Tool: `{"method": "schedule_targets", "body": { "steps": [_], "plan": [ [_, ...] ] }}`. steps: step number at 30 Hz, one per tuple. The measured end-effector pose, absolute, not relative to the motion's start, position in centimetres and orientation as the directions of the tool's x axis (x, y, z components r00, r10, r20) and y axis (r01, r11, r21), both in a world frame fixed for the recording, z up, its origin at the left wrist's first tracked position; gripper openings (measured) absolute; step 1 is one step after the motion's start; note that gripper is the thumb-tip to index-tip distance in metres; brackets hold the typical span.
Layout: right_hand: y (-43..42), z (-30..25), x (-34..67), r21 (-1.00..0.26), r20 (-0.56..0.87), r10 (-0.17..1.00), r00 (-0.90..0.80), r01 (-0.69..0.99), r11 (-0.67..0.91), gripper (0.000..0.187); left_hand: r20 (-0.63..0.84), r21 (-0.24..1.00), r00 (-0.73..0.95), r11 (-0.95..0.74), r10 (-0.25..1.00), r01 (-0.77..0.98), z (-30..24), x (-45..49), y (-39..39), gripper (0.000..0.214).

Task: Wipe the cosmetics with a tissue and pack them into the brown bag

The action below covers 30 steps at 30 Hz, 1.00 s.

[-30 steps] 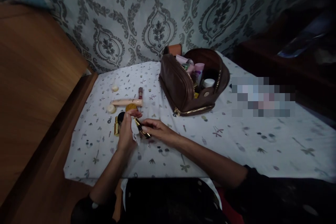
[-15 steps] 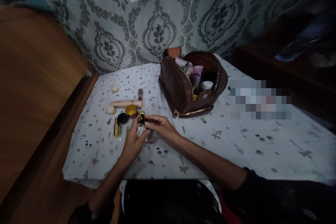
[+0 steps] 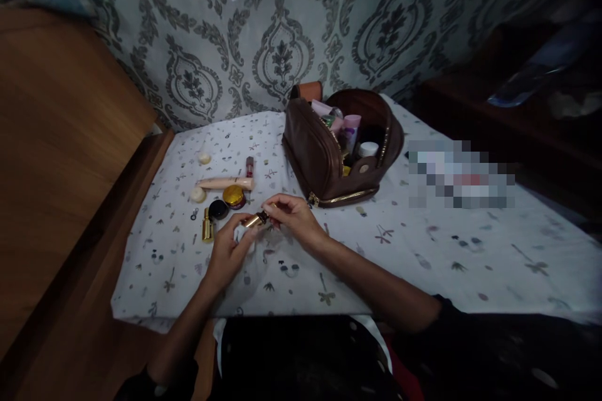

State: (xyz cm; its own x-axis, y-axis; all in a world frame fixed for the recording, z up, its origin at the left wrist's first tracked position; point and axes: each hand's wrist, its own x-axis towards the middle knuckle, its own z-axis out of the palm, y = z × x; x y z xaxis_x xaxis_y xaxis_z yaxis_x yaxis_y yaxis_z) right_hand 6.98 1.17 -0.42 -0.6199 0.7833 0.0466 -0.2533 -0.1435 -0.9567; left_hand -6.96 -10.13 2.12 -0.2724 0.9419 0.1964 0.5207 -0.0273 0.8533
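Note:
A small gold-and-black cosmetic tube [image 3: 253, 221] lies tilted between my two hands. My left hand [image 3: 226, 250] is closed around its gold part, with a white cloth or tissue [image 3: 242, 237] bunched under the fingers. Fingertips of my right hand [image 3: 298, 220] pinch together at the dark end; the exact part they grip is too small to make out. Left of the hands are a gold bottle [image 3: 207, 227], a black round compact [image 3: 218, 209] and a gold-lidded jar [image 3: 234, 196].
Behind the jar lie a peach tube [image 3: 228, 183], a dark red lip gloss tube [image 3: 249, 166] and two cream-coloured round items. An unzipped brown cosmetic bag [image 3: 313, 150] full of tubes and jars stands behind my right hand. A blurred-out item [image 3: 463, 175] lies at right.
The gold-and-black tube has gone from upright to tilted sideways, its dark end toward my right hand. My left hand has shifted slightly left, and my right hand's fingers have risen a little.

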Motion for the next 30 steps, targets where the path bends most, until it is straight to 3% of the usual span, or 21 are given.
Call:
{"method": "schedule_targets", "body": {
  "steps": [3, 6, 10, 14, 17, 21, 24, 27, 30],
  "plan": [
    [1.0, -0.2, 7.0, -0.942, 0.042, 0.783, -0.621, -0.285, -0.176, 0.045, 0.153, 0.918, -0.384, 0.013, 0.911, 0.396, 2.5, -6.5, -9.8, 0.034],
    [0.9, 0.2, 7.2, -0.937, 0.072, 0.759, -0.647, -0.305, -0.171, 0.044, -0.05, 0.984, -0.454, 0.121, 0.889, 0.13, 2.7, -5.8, -9.6, 0.046],
    [0.6, 0.9, 8.1, -0.921, 0.134, 0.747, -0.651, -0.359, -0.148, 0.039, -0.277, 0.96, -0.419, 0.228, 0.865, -0.164, 3.1, -4.5, -9.3, 0.052],
    [0.0, 1.8, 10.1, -0.922, 0.265, 0.833, -0.486, -0.38, 0.071, 0.046, -0.305, 0.946, -0.378, 0.232, 0.874, -0.227, 3.9, -2.5, -8.4, 0.052],
    [-0.9, 2.3, 12.4, -0.894, 0.437, 0.826, -0.357, -0.272, 0.356, 0.041, -0.228, 0.973, -0.41, 0.187, 0.883, -0.139, 4.6, -0.3, -7.3, 0.048],
    [-1.4, 2.6, 16.2, -0.78, 0.615, 0.712, -0.338, -0.126, 0.613, 0.047, 0.024, 0.995, -0.436, 0.019, 0.9, 0.095, 5.6, 3.0, -5.6, 0.042],
    [-0.9, 2.6, 18.8, -0.748, 0.637, 0.695, -0.334, -0.05, 0.662, 0.066, 0.113, 0.976, -0.277, -0.055, 0.954, 0.21, 6.1, 4.7, -4.5, 0.038],
    [0.2, 2.8, 21.4, -0.764, 0.618, 0.717, -0.322, -0.034, 0.644, 0.061, 0.206, 0.908, -0.032, -0.179, 0.978, 0.379, 6.7, 5.4, -3.2, 0.03],
    [1.6, 3.2, 24.3, -0.83, 0.523, 0.799, -0.296, 0.036, 0.557, 0.055, 0.454, 0.604, 0.186, -0.455, 0.871, 0.654, 7.6, 5.1, -1.4, 0.021]
  ]
}}
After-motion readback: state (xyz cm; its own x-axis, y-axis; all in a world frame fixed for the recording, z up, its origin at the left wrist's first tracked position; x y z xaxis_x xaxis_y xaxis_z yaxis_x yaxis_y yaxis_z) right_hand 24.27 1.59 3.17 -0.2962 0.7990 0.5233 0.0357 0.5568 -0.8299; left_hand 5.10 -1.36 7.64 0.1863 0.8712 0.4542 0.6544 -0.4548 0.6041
